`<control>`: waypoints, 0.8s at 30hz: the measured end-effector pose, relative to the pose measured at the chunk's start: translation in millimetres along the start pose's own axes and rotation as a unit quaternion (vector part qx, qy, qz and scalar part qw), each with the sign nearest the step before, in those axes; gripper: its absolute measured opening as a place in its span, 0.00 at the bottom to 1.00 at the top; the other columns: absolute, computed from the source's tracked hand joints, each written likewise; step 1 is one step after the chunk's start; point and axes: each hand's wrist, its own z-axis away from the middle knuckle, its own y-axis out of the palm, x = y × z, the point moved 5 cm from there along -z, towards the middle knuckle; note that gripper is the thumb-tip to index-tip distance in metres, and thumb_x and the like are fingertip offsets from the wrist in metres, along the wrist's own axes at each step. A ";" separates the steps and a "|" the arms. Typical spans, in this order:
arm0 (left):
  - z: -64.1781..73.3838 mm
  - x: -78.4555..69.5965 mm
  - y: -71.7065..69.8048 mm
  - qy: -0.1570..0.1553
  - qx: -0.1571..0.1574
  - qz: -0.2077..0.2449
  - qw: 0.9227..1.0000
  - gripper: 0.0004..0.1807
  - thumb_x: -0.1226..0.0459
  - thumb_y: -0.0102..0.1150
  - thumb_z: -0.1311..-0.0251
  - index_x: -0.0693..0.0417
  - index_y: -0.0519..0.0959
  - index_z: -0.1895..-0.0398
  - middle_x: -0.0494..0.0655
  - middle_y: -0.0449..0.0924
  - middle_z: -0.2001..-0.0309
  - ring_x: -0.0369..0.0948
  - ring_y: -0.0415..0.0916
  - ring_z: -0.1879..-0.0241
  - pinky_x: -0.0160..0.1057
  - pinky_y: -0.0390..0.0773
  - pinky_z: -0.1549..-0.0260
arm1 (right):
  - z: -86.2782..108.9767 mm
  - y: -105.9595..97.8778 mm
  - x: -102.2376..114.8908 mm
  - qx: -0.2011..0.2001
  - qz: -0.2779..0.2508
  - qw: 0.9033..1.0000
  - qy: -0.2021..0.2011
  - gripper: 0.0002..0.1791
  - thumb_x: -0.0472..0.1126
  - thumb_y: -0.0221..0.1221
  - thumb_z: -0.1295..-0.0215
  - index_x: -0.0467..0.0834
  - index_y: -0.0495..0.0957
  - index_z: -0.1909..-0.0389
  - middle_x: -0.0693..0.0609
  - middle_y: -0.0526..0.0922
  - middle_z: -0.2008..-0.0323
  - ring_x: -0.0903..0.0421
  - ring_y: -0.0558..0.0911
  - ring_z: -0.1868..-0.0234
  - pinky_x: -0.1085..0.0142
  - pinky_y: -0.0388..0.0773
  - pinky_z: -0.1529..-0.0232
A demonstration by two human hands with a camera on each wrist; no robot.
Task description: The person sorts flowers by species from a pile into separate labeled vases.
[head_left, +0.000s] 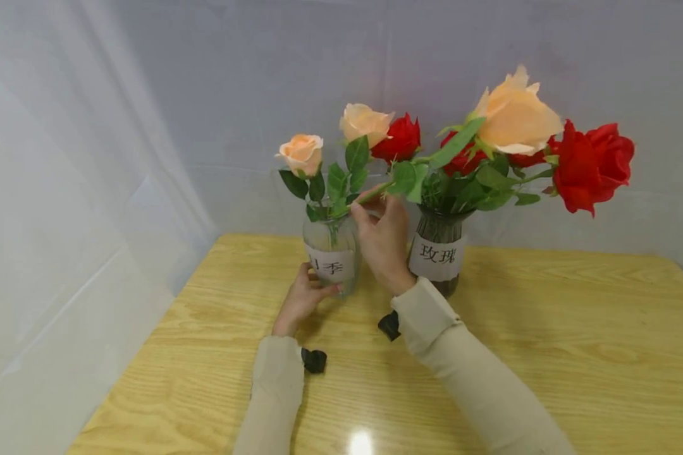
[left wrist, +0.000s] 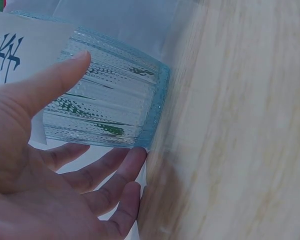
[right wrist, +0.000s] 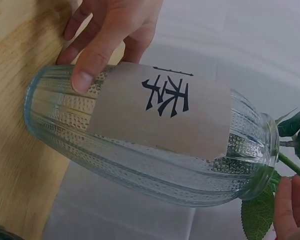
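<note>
My left hand (head_left: pixel 303 296) holds the lower part of a clear ribbed glass vase (head_left: pixel 320 237); its thumb lies on the front and its fingers reach round the far side. The vase stands upright with a white paper label (right wrist: pixel 162 110) bearing Chinese characters. Two peach roses (head_left: pixel 301 155) with green leaves rise from it. At its mouth, my right hand (head_left: pixel 384 243) pinches the green stem (head_left: pixel 372 193) of a larger peach rose (head_left: pixel 518 120). That stem slants from the rim up to the right, and its bloom overlaps the red roses in the head view.
Right of the clear vase stands a dark glass vase (head_left: pixel 439 226) with a white label (head_left: pixel 437 256), holding several red roses (head_left: pixel 592 164). Both vases are on a wood-grain table (head_left: pixel 575 328). Pale sheeting (head_left: pixel 250 76) hangs behind and to the left.
</note>
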 end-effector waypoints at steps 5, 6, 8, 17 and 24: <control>-0.6 0.7 0.5 -0.005 0.001 0.007 1.000 0.43 0.64 0.68 0.37 0.65 0.54 0.26 0.70 0.65 0.33 0.63 0.67 0.35 0.60 0.70 0.39 | -6.4 5.0 0.0 0.026 0.066 0.997 0.012 0.08 0.28 0.57 0.28 0.34 0.70 0.53 0.41 0.80 0.59 0.47 0.82 0.57 0.56 0.80 0.55; -0.6 0.9 0.4 -0.006 0.002 0.008 1.000 0.43 0.64 0.68 0.37 0.64 0.54 0.26 0.70 0.65 0.33 0.62 0.67 0.35 0.60 0.70 0.39 | -8.0 6.5 0.5 0.035 0.075 0.996 0.019 0.08 0.28 0.57 0.29 0.34 0.71 0.52 0.41 0.79 0.60 0.47 0.81 0.58 0.56 0.80 0.56; -0.5 1.5 0.0 -0.008 0.004 0.011 1.000 0.42 0.64 0.68 0.37 0.63 0.55 0.26 0.69 0.64 0.32 0.62 0.67 0.35 0.60 0.70 0.38 | -11.3 9.8 1.4 0.053 0.094 0.994 0.035 0.09 0.29 0.56 0.29 0.34 0.71 0.50 0.42 0.80 0.61 0.47 0.80 0.60 0.56 0.78 0.59; 2.1 2.5 -2.1 -0.013 0.008 0.004 1.000 0.43 0.62 0.68 0.37 0.63 0.54 0.26 0.69 0.64 0.32 0.62 0.67 0.35 0.61 0.69 0.38 | -21.9 28.2 6.5 0.160 0.224 0.958 0.085 0.11 0.29 0.58 0.32 0.33 0.74 0.50 0.41 0.82 0.63 0.46 0.81 0.64 0.57 0.79 0.63; 2.0 0.7 1.6 -0.016 0.011 0.007 1.000 0.43 0.62 0.68 0.37 0.62 0.54 0.26 0.68 0.64 0.31 0.62 0.67 0.34 0.61 0.69 0.38 | -18.3 16.3 10.0 0.186 0.249 0.944 0.113 0.16 0.33 0.63 0.34 0.33 0.78 0.48 0.41 0.82 0.60 0.45 0.80 0.60 0.54 0.78 0.58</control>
